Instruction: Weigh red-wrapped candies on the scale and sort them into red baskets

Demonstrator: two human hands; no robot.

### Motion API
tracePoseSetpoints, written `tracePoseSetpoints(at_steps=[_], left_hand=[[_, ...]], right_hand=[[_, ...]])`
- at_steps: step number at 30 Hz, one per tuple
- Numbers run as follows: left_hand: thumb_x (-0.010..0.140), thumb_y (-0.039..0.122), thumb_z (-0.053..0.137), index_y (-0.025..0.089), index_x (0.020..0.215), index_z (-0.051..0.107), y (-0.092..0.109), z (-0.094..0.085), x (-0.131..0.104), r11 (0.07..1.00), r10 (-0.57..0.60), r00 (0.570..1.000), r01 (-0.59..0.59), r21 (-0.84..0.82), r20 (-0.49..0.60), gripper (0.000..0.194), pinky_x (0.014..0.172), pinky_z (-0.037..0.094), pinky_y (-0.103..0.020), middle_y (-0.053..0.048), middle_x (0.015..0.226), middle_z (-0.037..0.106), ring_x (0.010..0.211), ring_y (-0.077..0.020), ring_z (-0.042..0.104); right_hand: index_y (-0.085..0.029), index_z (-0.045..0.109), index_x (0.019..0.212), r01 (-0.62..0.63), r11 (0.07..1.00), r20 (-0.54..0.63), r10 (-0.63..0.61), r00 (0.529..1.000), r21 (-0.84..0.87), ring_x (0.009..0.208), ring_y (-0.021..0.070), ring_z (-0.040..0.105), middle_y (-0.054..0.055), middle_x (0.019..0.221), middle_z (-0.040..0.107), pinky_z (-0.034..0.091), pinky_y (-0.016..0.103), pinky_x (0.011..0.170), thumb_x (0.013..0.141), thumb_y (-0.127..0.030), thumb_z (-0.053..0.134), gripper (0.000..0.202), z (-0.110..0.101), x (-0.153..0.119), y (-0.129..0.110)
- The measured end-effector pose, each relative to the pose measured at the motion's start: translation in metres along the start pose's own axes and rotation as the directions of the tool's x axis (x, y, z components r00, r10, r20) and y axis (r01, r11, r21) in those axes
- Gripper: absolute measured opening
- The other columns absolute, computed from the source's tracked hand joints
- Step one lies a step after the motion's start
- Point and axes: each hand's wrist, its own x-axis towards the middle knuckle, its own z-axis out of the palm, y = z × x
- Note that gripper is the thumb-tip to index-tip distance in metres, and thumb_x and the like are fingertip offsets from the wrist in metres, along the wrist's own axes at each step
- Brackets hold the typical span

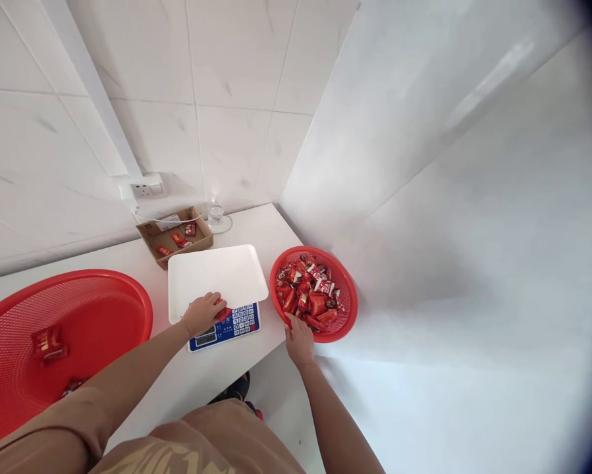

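My left hand (203, 312) rests at the front edge of the white tray (216, 273) of a blue-faced scale (236, 322), fingers closed on a small red packet (223, 313). My right hand (299, 341) grips the near rim of a small round red basket (348, 309) that is filled with several red wrapped candies (309, 293). The basket sits at the right end of the white table.
A large red mesh basket (103, 309) with a few red packets (47, 342) sits at the left. A cardboard box (174, 236) with red packets stands behind the scale, beside a glass (215, 212). A wall socket (145, 189) and tiled walls enclose the corner.
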Motion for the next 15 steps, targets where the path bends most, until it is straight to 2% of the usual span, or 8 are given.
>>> tracePoseSetpoints(at_steps=[2, 5, 7, 9, 11, 12, 15], left_hand=[[0.081, 0.038, 0.051, 0.025, 0.086, 0.062, 0.000, -0.002, 0.002, 1.000, -0.012, 1.000, 0.012, -0.003, -0.007, 0.018, 0.073, 0.047, -0.032, -0.007, 0.095, 0.061, 0.087, -0.0208, 0.057], [0.088, 0.041, 0.037, 0.023, 0.084, 0.062, 0.005, -0.008, 0.004, 0.998, -0.065, 0.997, 0.065, -0.004, -0.051, 0.030, 0.069, 0.046, -0.028, -0.006, 0.088, 0.061, 0.081, -0.0178, 0.058], [0.090, 0.042, 0.030, 0.022, 0.086, 0.061, 0.008, -0.015, 0.001, 0.993, -0.122, 0.987, 0.121, -0.012, -0.108, 0.037, 0.067, 0.046, -0.027, -0.006, 0.089, 0.062, 0.081, -0.0172, 0.059], [0.090, 0.044, 0.029, 0.022, 0.086, 0.061, 0.008, -0.026, -0.008, 0.978, -0.210, 0.958, 0.204, -0.049, -0.195, 0.038, 0.066, 0.046, -0.025, -0.005, 0.091, 0.063, 0.080, -0.0163, 0.060], [0.088, 0.046, 0.032, 0.022, 0.086, 0.060, 0.002, -0.041, -0.026, 0.940, -0.342, 0.896, 0.327, -0.102, -0.282, 0.037, 0.063, 0.046, -0.024, -0.004, 0.093, 0.063, 0.078, -0.0159, 0.062], [0.087, 0.047, 0.033, 0.022, 0.089, 0.059, -0.003, -0.049, -0.038, 0.906, -0.422, 0.851, 0.406, -0.119, -0.313, 0.036, 0.061, 0.046, -0.025, -0.004, 0.097, 0.063, 0.079, -0.0170, 0.062], [0.086, 0.051, 0.032, 0.023, 0.098, 0.057, -0.028, -0.070, -0.081, 0.769, -0.630, 0.720, 0.631, -0.104, -0.291, 0.040, 0.060, 0.049, -0.032, -0.006, 0.108, 0.061, 0.092, -0.0254, 0.062]], right_hand=[[-0.019, 0.052, 0.123, 0.004, 1.000, 0.008, -0.004, 1.000, 0.009, 0.106, 0.0219, 0.054, 0.008, 0.116, 0.062, 0.039, 0.035, 0.089, 0.090, -0.026, 0.035, 0.038, -0.001, 0.001, 0.000], [-0.019, 0.053, 0.122, 0.008, 1.000, 0.010, -0.008, 1.000, 0.021, 0.106, 0.0214, 0.055, 0.009, 0.116, 0.062, 0.039, 0.035, 0.088, 0.089, -0.025, 0.035, 0.037, -0.003, 0.001, -0.001], [-0.019, 0.053, 0.121, 0.008, 0.999, 0.009, -0.008, 1.000, 0.038, 0.105, 0.0219, 0.055, 0.009, 0.115, 0.062, 0.039, 0.035, 0.089, 0.088, -0.026, 0.037, 0.037, -0.004, 0.000, -0.001], [-0.019, 0.053, 0.121, 0.024, 0.996, 0.000, -0.024, 1.000, 0.081, 0.106, 0.0233, 0.054, 0.009, 0.117, 0.061, 0.039, 0.037, 0.091, 0.087, -0.028, 0.041, 0.038, -0.005, -0.001, 0.000], [-0.018, 0.052, 0.122, 0.050, 0.986, -0.036, -0.044, 0.998, 0.161, 0.110, 0.0242, 0.051, 0.010, 0.120, 0.059, 0.038, 0.038, 0.094, 0.086, -0.033, 0.044, 0.040, -0.006, -0.001, 0.001], [-0.017, 0.051, 0.122, 0.049, 0.977, -0.069, -0.036, 0.997, 0.208, 0.112, 0.0242, 0.050, 0.011, 0.121, 0.058, 0.038, 0.038, 0.095, 0.085, -0.035, 0.044, 0.041, -0.007, 0.000, 0.002], [-0.013, 0.050, 0.122, -0.035, 0.944, -0.164, 0.093, 0.982, 0.328, 0.116, 0.0247, 0.047, 0.015, 0.123, 0.054, 0.036, 0.038, 0.098, 0.085, -0.040, 0.044, 0.046, -0.013, 0.012, 0.001]])
